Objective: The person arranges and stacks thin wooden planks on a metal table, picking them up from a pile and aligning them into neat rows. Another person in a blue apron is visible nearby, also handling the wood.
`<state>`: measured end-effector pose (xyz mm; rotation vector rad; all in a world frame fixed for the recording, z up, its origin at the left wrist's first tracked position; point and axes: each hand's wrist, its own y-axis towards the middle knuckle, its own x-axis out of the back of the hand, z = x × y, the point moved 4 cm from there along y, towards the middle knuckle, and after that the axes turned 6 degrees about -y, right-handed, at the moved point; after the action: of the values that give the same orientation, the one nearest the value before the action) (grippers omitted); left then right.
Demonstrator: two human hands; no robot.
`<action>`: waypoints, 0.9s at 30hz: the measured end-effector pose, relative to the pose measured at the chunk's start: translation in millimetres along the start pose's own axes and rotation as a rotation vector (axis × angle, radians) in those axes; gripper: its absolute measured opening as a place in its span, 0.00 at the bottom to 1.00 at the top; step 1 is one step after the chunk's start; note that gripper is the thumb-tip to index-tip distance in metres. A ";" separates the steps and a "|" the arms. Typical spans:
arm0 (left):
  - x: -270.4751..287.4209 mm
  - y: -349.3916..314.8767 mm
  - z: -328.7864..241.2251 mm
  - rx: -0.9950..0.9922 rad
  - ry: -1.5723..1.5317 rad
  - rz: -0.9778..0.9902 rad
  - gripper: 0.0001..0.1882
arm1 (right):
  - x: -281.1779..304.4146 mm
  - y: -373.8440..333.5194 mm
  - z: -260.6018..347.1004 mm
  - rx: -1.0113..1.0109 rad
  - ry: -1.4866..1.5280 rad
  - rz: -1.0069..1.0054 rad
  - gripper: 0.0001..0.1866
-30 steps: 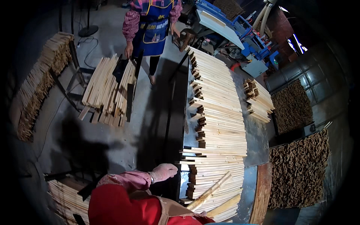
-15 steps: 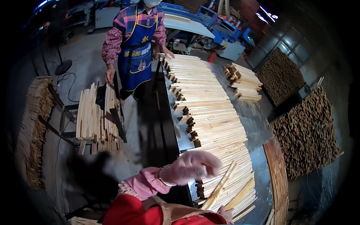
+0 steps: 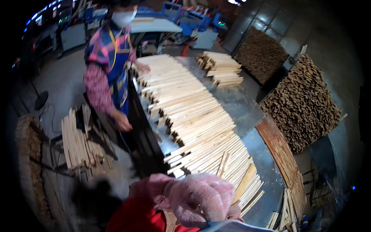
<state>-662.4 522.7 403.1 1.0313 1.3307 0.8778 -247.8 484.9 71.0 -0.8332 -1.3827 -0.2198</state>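
Observation:
My left hand point(image 3: 201, 197), in a pink knit glove, is raised close to the camera over the near end of a long row of pale wooden slats point(image 3: 193, 112). The glove is blurred and bunched, so its grip is unclear. A bit of a second pink glove, my right hand point(image 3: 234, 211), peeks out behind it, mostly hidden. The slats lie crosswise on a grey metal table point(image 3: 247, 112); a few loose ones point(image 3: 247, 181) lie askew at the near end.
A person in a blue apron point(image 3: 110, 65) stands at the table's left side, one hand on the far slats. A small slat stack point(image 3: 222, 67) sits far back. A slat bundle point(image 3: 79, 143) rests on a left rack. Dark wood stacks point(image 3: 305, 104) stand right.
The view has swung right and toward the table. My gloved left hand has risen from the slats' near edge to close under the camera. The other person has stepped along the table's side.

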 end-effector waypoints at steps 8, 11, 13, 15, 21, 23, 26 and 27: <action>4.0 -13.3 29.9 0.420 -0.093 0.149 0.21 | 40.7 -19.2 31.2 -0.022 0.030 0.022 0.62; 31.7 -52.2 44.6 0.653 0.032 -0.050 0.23 | 10.6 -2.7 9.4 -0.049 -0.043 -0.009 0.64; 65.9 -124.5 68.4 0.729 0.123 -0.447 0.25 | -25.9 34.4 -11.5 0.007 -0.037 -0.042 0.66; 113.5 -213.9 100.3 0.917 0.460 -0.735 0.26 | -15.7 23.1 9.8 0.061 -0.093 -0.016 0.67; 142.7 -285.8 134.0 1.695 1.409 -0.042 0.37 | -14.0 24.8 1.7 0.041 -0.112 -0.032 0.66; 148.6 -294.6 145.2 1.682 1.564 -0.005 0.39 | -18.7 25.6 2.0 0.054 -0.105 -0.022 0.64; 165.1 -300.3 166.4 1.612 1.601 0.056 0.45 | -20.0 27.1 -3.8 0.074 -0.051 -0.051 0.62; 168.5 -296.7 176.3 1.563 1.618 0.090 0.46 | -10.6 21.5 -3.7 0.115 0.045 -0.030 0.63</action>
<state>-494.8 569.0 60.6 1.4484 3.6795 0.4901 -234.5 494.3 53.0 -0.7087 -1.3530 -0.1792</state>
